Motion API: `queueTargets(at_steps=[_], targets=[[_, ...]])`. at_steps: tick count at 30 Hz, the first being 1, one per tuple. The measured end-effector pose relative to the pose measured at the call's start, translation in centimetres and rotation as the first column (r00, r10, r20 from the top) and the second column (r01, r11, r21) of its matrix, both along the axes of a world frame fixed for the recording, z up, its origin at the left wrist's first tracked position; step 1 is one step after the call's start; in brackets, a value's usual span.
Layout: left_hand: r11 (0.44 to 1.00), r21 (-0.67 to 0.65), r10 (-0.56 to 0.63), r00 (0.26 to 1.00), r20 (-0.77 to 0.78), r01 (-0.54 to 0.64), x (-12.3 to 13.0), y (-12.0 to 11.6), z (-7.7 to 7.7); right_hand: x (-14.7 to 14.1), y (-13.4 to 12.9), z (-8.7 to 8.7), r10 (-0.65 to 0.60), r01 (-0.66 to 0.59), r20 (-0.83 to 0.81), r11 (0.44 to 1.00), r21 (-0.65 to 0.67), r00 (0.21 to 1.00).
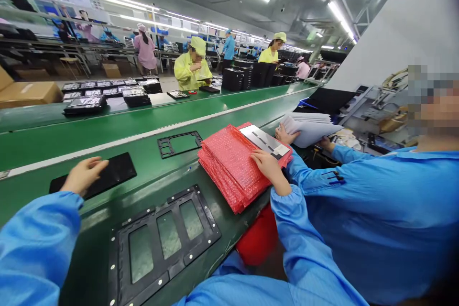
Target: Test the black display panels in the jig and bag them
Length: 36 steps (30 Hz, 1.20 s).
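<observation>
Nearest to me, a black frame jig with three windows (165, 244) lies on the green conveyor bench (89, 146). My left hand (84, 176) rests on a black panel (114, 172), fingers lightly spread, pinching nothing. My right hand (268, 166) lies open on a stack of red bubble-wrap bags (233, 167), fingertips just beside a grey sheet (263, 140) on top. Past them sits a smaller black frame (179, 144). To the right, a co-worker's hands (287, 134) hold a sheaf of white sheets (308, 129). Across the line, black packaged units (85, 105) sit on a second green bench (36, 117), and a co-worker in a yellow gown (191, 69) works beyond.
</observation>
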<state>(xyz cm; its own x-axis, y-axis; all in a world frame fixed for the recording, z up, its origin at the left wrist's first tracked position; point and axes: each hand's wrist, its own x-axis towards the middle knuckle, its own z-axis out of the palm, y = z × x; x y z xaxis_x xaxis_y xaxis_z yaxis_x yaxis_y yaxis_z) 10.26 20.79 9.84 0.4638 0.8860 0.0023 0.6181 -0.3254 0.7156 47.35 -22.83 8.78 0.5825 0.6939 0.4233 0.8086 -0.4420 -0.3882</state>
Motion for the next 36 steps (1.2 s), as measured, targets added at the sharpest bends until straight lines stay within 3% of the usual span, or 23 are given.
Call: queueTargets(at_steps=[2,4,6,9,12,15,18,21,24,26,27,30,31,32,34,36], targets=[[0.958,-0.214,-0.163,0.976,0.145,0.192,3.1,-3.7,-0.8,0.8,1.2,-0.3,0.012,-0.012,0.013,0.999,-0.045,1.000],[0.836,-0.392,-0.295,0.916,0.272,0.385,6.0,-7.9,-1.7,1.0,2.1,-0.5,0.014,-0.013,0.011,0.993,-0.113,1.000],[0.676,-0.526,-0.350,0.853,0.388,0.517,8.6,-12.2,-2.4,0.9,2.4,-0.6,0.006,-0.007,-0.008,0.980,-0.201,1.000],[0.446,-0.618,-0.316,0.760,0.568,0.648,12.3,-17.7,-3.2,0.7,2.5,-0.3,0.004,-0.010,-0.021,0.961,-0.277,1.000],[0.297,-0.613,-0.179,0.673,0.717,0.732,15.8,-21.7,-4.0,0.2,2.5,-0.1,0.005,0.000,0.017,0.964,-0.265,1.000],[0.228,-0.613,-0.008,0.632,0.775,0.756,17.9,-24.3,-4.4,-1.1,2.8,-0.1,-0.013,0.026,0.054,0.969,-0.247,0.998],[0.205,-0.651,0.140,0.637,0.758,0.731,17.8,-25.5,-4.6,-3.6,3.2,-0.4,0.026,-0.010,0.070,0.975,-0.222,0.997],[0.200,-0.694,0.251,0.648,0.719,0.692,15.5,-25.3,-4.2,-6.4,3.8,-0.7,0.130,-0.128,0.012,0.986,-0.111,0.991],[0.213,-0.721,0.325,0.648,0.689,0.660,11.5,-24.4,-3.1,-9.2,4.3,-0.8,0.212,-0.185,-0.219,0.973,0.137,0.952],[0.220,-0.735,0.359,0.647,0.672,0.642,8.2,-23.8,-2.3,-11.2,4.7,-0.9,0.335,-0.150,-0.462,0.908,0.392,0.821],[0.220,-0.739,0.372,0.645,0.667,0.637,6.4,-23.5,-2.0,-12.4,5.0,-0.9,0.434,-0.115,-0.582,0.857,0.503,0.688],[0.210,-0.728,0.410,0.617,0.671,0.653,0.9,-23.0,-2.1,-16.1,6.0,-1.2,0.653,-0.038,-0.752,0.757,0.653,0.085],[0.206,-0.726,0.421,0.610,0.671,0.657,-0.7,-22.9,-2.3,-17.4,6.4,-1.4,0.659,-0.041,-0.747,0.747,0.664,-0.086],[0.204,-0.731,0.429,0.612,0.665,0.652,-2.2,-23.0,-2.4,-18.6,6.8,-1.5,0.652,-0.046,-0.731,0.739,0.672,-0.201],[0.210,-0.772,0.438,0.648,0.623,0.600,-4.3,-23.1,-2.5,-20.5,7.6,-1.9,0.652,-0.044,-0.708,0.726,0.686,-0.270],[0.242,-0.831,0.448,0.702,0.554,0.501,-5.7,-23.2,-1.9,-21.6,8.1,-2.3,0.657,-0.051,-0.722,0.731,0.680,-0.218]])
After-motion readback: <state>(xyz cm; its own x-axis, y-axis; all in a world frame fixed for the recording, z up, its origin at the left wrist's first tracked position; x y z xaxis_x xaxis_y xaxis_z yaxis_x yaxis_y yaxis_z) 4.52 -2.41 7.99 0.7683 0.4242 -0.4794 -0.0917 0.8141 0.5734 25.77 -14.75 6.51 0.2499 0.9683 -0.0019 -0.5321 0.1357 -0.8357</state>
